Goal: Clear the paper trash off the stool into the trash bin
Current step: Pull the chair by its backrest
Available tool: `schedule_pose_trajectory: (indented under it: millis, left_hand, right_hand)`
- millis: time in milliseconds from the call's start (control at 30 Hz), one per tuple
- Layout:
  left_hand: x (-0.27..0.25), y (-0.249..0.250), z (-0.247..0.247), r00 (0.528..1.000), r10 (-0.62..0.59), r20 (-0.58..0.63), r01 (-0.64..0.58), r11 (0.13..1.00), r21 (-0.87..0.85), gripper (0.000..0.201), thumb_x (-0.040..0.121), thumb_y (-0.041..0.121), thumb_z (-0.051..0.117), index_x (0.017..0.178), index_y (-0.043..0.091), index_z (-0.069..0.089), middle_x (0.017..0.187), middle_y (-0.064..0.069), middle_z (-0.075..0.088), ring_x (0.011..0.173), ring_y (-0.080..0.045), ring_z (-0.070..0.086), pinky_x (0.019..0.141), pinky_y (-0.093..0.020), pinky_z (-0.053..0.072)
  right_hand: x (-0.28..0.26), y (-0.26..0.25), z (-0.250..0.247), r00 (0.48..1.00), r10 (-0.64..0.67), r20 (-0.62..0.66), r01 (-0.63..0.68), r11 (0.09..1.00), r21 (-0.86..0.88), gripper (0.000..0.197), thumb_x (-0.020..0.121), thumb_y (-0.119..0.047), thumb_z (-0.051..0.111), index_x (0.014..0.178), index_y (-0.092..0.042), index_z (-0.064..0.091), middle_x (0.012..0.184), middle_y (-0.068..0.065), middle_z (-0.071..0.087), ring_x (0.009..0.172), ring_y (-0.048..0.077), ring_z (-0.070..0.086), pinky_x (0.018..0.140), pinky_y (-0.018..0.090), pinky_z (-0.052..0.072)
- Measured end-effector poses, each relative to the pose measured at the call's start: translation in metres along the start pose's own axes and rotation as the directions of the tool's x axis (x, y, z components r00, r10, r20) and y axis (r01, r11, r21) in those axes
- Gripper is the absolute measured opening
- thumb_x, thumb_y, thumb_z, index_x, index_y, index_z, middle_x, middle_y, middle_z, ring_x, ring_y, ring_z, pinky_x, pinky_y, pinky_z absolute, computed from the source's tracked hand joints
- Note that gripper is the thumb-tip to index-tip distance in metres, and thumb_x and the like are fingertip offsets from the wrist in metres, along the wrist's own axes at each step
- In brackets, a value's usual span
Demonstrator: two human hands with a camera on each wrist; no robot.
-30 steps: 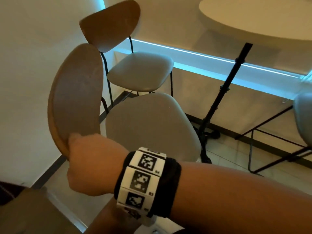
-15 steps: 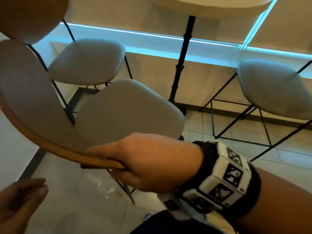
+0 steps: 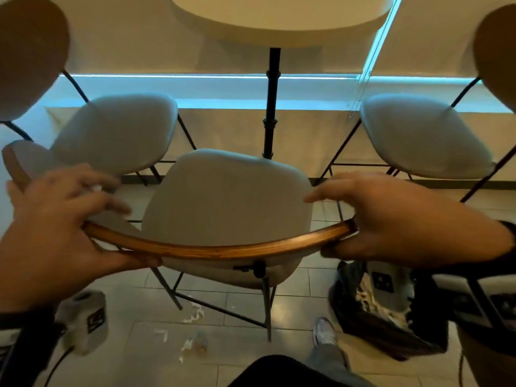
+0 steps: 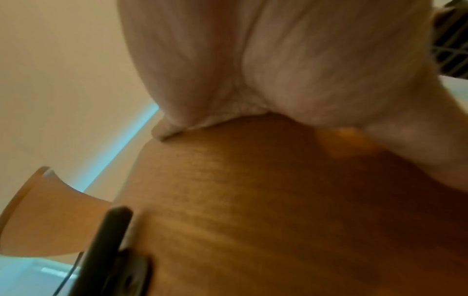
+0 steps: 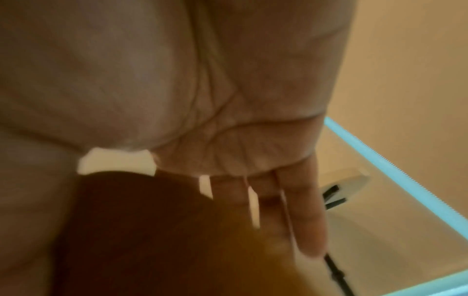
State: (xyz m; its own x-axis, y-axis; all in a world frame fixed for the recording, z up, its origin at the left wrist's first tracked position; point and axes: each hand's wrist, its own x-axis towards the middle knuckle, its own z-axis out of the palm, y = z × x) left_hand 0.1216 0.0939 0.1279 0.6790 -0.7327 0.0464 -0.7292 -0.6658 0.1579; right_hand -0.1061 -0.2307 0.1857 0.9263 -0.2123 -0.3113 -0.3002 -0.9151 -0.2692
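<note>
The stool is a chair with a grey padded seat (image 3: 226,208) and a curved wooden backrest (image 3: 217,251), straight in front of me. No paper shows on the seat. My left hand (image 3: 83,216) grips the backrest's left end, thumb along the near side and fingers spread over the front. My right hand (image 3: 349,213) holds the right end, thumb underneath and fingers stretched forward. White paper scraps (image 3: 192,314) lie on the floor tiles under the chair. The trash bin (image 3: 377,317), lined with a black bag and holding paper bits, stands at the lower right. Both wrist views show palm on wood (image 4: 278,200).
Two like chairs (image 3: 117,132) (image 3: 418,135) flank this one, under a round table (image 3: 279,20) on a black pole (image 3: 272,101). My shoe (image 3: 324,331) stands between the chair's leg and the bin. More scraps (image 3: 190,344) lie near my feet.
My view has swung to face the chair squarely. The left hand, free half a second ago, now holds the backrest's left end. The right hand keeps its hold at the right end.
</note>
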Motion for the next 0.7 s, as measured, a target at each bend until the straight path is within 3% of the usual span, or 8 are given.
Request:
schedule_pose_trajectory:
  millis: [67, 133, 233, 333, 400, 467, 533, 700]
  left_hand:
    - [0.006, 0.002, 0.002, 1.0, -0.024, -0.016, 0.024, 1.0, -0.012, 0.072, 0.048, 0.098, 0.065, 0.083, 0.035, 0.062, 0.092, 0.008, 0.058, 0.093, -0.022, 0.055, 0.087, -0.061, 0.047]
    - [0.003, 0.011, 0.006, 0.997, -0.006, -0.075, 0.006, 1.0, -0.004, 0.07, 0.054, 0.099, 0.058, 0.074, 0.032, 0.056, 0.076, 0.011, 0.049, 0.077, -0.02, 0.048, 0.085, -0.059, 0.045]
    - [0.002, 0.027, 0.009, 0.983, 0.111, -0.144, -0.109, 0.994, 0.018, 0.077, 0.06, 0.099, 0.053, 0.065, 0.022, 0.056, 0.066, 0.005, 0.047, 0.065, -0.022, 0.044, 0.073, -0.047, 0.043]
    - [0.001, 0.036, 0.007, 0.976, 0.131, -0.173, -0.127, 0.991, 0.034, 0.08, 0.064, 0.099, 0.049, 0.062, 0.019, 0.057, 0.065, 0.003, 0.047, 0.062, -0.021, 0.042, 0.067, -0.046, 0.04]
    - [-0.007, 0.047, 0.009, 0.969, 0.134, -0.208, -0.133, 0.991, 0.02, 0.078, 0.064, 0.097, 0.054, 0.06, 0.018, 0.056, 0.064, 0.002, 0.048, 0.062, -0.021, 0.043, 0.067, -0.047, 0.039]
    - [-0.016, 0.066, 0.017, 0.952, 0.127, -0.278, -0.128, 0.992, 0.014, 0.074, 0.064, 0.092, 0.062, 0.059, 0.018, 0.056, 0.064, 0.003, 0.05, 0.064, -0.02, 0.044, 0.071, -0.045, 0.037]
    - [-0.025, 0.089, 0.028, 0.939, 0.109, -0.327, -0.118, 0.993, -0.006, 0.073, 0.066, 0.091, 0.062, 0.058, 0.019, 0.054, 0.064, 0.003, 0.05, 0.066, -0.019, 0.044, 0.076, -0.042, 0.031]
    - [-0.023, 0.138, 0.053, 0.9, 0.104, -0.423, -0.122, 0.992, -0.014, 0.075, 0.075, 0.091, 0.052, 0.057, 0.019, 0.049, 0.061, 0.0, 0.049, 0.062, -0.024, 0.048, 0.074, -0.047, 0.035]
  right_hand:
    - [-0.002, -0.034, 0.006, 0.995, -0.096, -0.036, 0.094, 0.995, -0.037, 0.079, 0.077, -0.067, 0.066, 0.145, -0.051, 0.03, 0.142, -0.023, 0.038, 0.127, 0.001, 0.035, 0.109, 0.03, 0.039]
    - [0.005, -0.072, 0.018, 0.976, -0.202, -0.085, 0.198, 0.979, -0.057, 0.071, 0.083, -0.069, 0.058, 0.144, -0.044, 0.031, 0.139, -0.015, 0.041, 0.125, 0.009, 0.038, 0.102, 0.032, 0.04]
    - [0.028, -0.111, 0.044, 0.945, -0.306, -0.111, 0.3, 0.952, -0.066, 0.039, 0.092, -0.058, 0.057, 0.118, -0.029, 0.055, 0.092, -0.009, 0.051, 0.081, 0.01, 0.05, 0.062, 0.025, 0.041]
    - [0.044, -0.109, 0.061, 0.953, -0.303, -0.03, 0.295, 0.942, -0.159, 0.02, 0.089, -0.039, 0.049, 0.075, -0.027, 0.059, 0.054, -0.01, 0.035, 0.042, 0.004, 0.035, 0.04, 0.018, 0.015]
    - [0.039, -0.102, 0.061, 0.952, -0.304, -0.016, 0.297, 0.938, -0.18, 0.025, 0.084, -0.033, 0.038, 0.072, -0.028, 0.059, 0.051, -0.01, 0.033, 0.041, 0.003, 0.034, 0.04, 0.018, 0.011]
    - [0.028, -0.095, 0.057, 0.949, -0.315, -0.032, 0.304, 0.935, -0.182, 0.027, 0.093, -0.028, 0.036, 0.087, -0.024, 0.063, 0.063, -0.007, 0.047, 0.055, 0.01, 0.052, 0.046, 0.021, 0.034]
    - [0.013, -0.081, 0.049, 0.949, -0.316, -0.003, 0.312, 0.937, -0.157, 0.017, 0.101, -0.031, 0.044, 0.103, -0.026, 0.061, 0.077, -0.005, 0.052, 0.074, 0.014, 0.058, 0.064, 0.028, 0.045]
    - [-0.004, -0.043, 0.038, 0.972, -0.227, 0.062, 0.235, 0.939, -0.25, 0.02, 0.103, -0.047, 0.04, 0.117, -0.037, 0.051, 0.093, -0.01, 0.05, 0.091, 0.009, 0.051, 0.075, 0.024, 0.037]
